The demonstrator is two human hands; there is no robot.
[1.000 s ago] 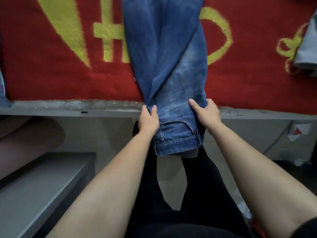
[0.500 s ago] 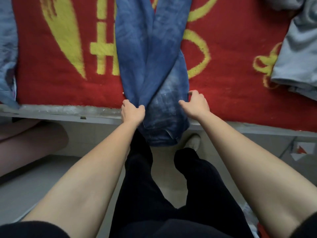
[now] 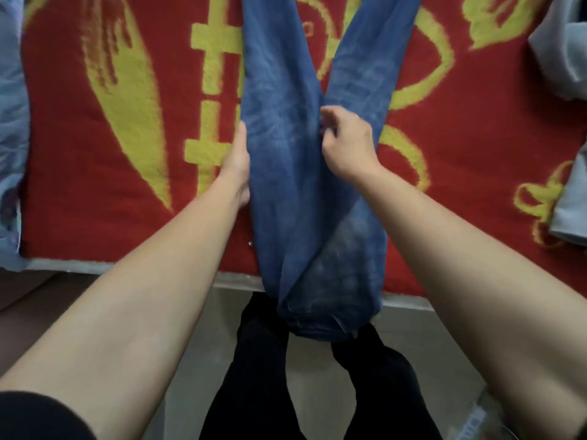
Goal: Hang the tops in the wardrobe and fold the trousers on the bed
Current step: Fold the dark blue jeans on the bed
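Blue jeans [image 3: 286,198] lie lengthwise on the bed's red and yellow blanket [image 3: 95,192]. Their two legs spread apart in a V toward the far side, and the waistband hangs over the near bed edge. My left hand [image 3: 236,163] lies flat along the left edge of the left leg, its fingers partly hidden under the denim. My right hand [image 3: 344,144] pinches the cloth at the fork where the two legs part.
A light blue garment [image 3: 11,128] lies at the bed's left edge. Pale grey-blue clothes [image 3: 568,198] lie at the right. The grey bed frame edge [image 3: 409,301] runs across below the blanket. My black-trousered legs [image 3: 263,376] stand on the pale floor against it.
Both hands have left the waistband area and moved up the jeans toward the fork. The legs, crossed before, now spread in a V. The view has shifted closer over the bed.
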